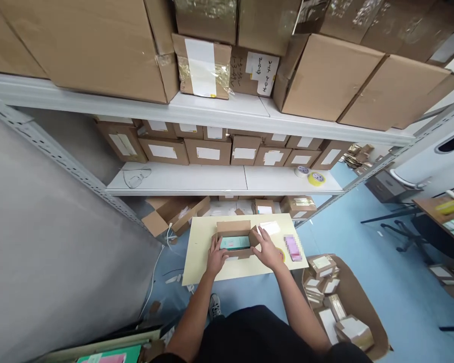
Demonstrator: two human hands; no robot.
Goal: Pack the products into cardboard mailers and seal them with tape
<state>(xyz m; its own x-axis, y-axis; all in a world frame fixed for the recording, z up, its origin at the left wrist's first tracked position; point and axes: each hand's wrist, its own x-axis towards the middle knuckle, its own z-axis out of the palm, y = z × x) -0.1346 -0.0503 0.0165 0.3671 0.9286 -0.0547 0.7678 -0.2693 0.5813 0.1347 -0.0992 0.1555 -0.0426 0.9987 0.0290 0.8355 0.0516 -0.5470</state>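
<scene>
A small open cardboard box point(233, 228) stands on the pale yellow table in front of me, its flaps up. Inside it lies a teal carton point(236, 243). My left hand point(215, 258) grips the box's left front corner, the thumb over the front edge. On the opposite side, my right hand point(268, 250) holds the right flap between thumb and fingers. A white sheet point(270, 228) lies on the table behind my right hand. Beside that hand a roll of tape point(281, 254) is partly hidden. Farther right lies a pinkish-purple item point(293, 247), blurred out.
The yellow table point(200, 237) stands against a white shelf rack point(227, 192) stacked with cardboard boxes. Tape rolls point(316, 178) and glasses point(136, 177) sit on its shelf. A large carton point(357, 282) of packed parcels is right of the table. A cable point(154, 275) runs along the left floor.
</scene>
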